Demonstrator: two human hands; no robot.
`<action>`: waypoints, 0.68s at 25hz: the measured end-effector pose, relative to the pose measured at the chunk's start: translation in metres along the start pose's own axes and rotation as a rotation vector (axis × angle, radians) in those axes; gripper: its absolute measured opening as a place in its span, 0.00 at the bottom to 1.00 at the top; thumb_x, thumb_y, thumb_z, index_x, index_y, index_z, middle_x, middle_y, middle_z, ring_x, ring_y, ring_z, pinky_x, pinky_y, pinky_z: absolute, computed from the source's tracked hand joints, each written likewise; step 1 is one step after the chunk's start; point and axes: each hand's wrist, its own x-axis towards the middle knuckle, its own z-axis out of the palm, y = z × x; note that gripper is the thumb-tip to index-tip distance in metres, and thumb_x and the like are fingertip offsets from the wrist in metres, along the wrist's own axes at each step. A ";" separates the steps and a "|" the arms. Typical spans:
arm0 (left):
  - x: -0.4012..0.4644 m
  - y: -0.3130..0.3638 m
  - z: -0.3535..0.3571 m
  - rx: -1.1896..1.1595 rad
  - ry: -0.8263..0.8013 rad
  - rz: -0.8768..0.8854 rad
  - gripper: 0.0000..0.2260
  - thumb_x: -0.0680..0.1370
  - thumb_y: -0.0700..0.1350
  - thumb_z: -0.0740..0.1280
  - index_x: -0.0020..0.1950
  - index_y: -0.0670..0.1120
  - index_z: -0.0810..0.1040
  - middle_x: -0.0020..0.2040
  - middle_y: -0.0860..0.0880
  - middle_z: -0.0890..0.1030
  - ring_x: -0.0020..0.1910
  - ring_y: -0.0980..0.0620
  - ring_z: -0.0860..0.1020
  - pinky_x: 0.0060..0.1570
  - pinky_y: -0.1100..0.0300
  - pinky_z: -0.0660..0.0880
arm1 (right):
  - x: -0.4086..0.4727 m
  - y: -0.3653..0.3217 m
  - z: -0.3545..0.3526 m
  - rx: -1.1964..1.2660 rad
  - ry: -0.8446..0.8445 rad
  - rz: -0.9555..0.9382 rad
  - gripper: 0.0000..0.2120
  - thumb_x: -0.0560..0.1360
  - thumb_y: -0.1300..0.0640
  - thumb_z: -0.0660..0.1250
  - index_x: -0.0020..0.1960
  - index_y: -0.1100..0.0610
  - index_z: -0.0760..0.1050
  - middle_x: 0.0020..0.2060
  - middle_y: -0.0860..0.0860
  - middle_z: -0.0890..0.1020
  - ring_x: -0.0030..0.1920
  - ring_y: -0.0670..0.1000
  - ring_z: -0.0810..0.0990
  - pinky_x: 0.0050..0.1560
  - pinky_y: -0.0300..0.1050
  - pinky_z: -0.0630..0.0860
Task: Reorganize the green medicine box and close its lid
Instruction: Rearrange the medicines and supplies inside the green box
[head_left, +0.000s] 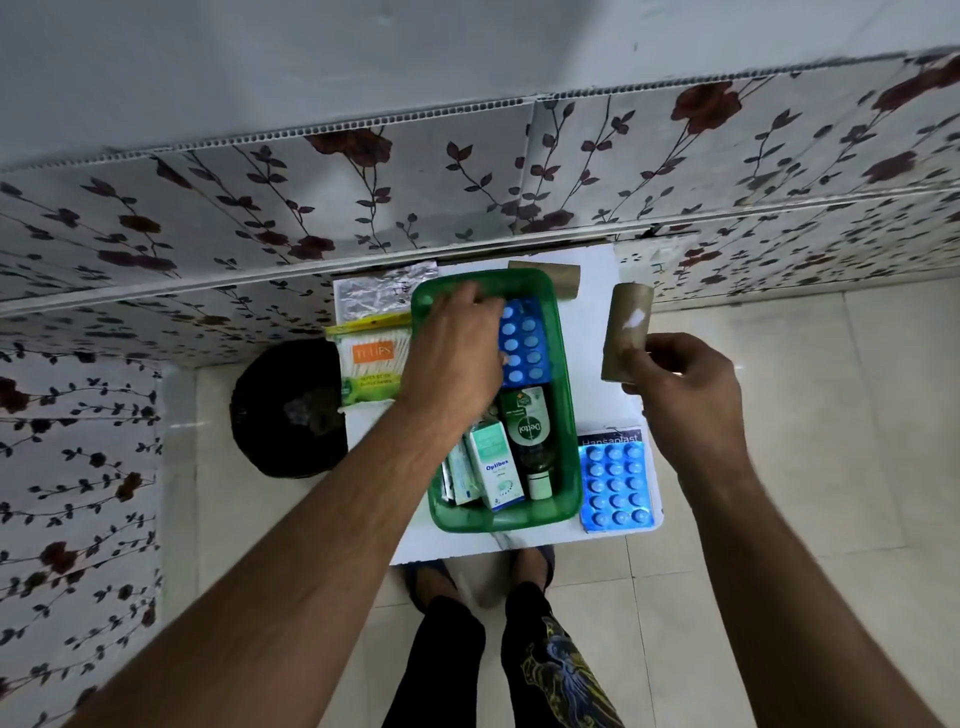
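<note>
Green plastic medicine box (563, 395) sits open on a small white table (597, 332), holding a blue blister strip (525, 338) and bottles. Left hand (452, 353) reaches inside, fingers curled, grip unclear. Right hand (685, 384) pinches a cardboard tube (626, 332) beside it. Best set the tube aside first.

A home: flowered wall panels (363, 208), tiled floor (779, 519), black bin (285, 415).

In the box (566, 415): blister pack (524, 338) behind bottle (532, 436); swab pack (366, 364) left, second blister (615, 486) right.
</note>
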 end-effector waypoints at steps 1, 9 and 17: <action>-0.002 0.000 0.004 0.036 -0.039 0.025 0.27 0.70 0.41 0.75 0.69 0.43 0.72 0.64 0.44 0.74 0.63 0.45 0.71 0.61 0.52 0.72 | -0.001 0.000 0.000 -0.004 -0.002 -0.003 0.16 0.72 0.41 0.66 0.51 0.52 0.81 0.43 0.46 0.85 0.45 0.51 0.85 0.52 0.52 0.80; 0.000 -0.006 -0.014 -0.048 -0.047 0.080 0.22 0.74 0.40 0.71 0.67 0.44 0.75 0.63 0.46 0.76 0.61 0.47 0.73 0.57 0.59 0.67 | -0.037 -0.022 -0.006 -0.174 -0.068 -0.035 0.12 0.74 0.42 0.66 0.48 0.50 0.80 0.38 0.41 0.82 0.38 0.40 0.80 0.36 0.38 0.71; -0.039 -0.030 -0.035 -0.252 0.170 0.034 0.11 0.76 0.40 0.67 0.57 0.47 0.80 0.54 0.50 0.78 0.51 0.52 0.77 0.49 0.60 0.73 | -0.099 -0.006 0.031 -0.848 0.014 -0.324 0.14 0.70 0.42 0.66 0.42 0.54 0.75 0.39 0.49 0.77 0.30 0.58 0.79 0.27 0.42 0.67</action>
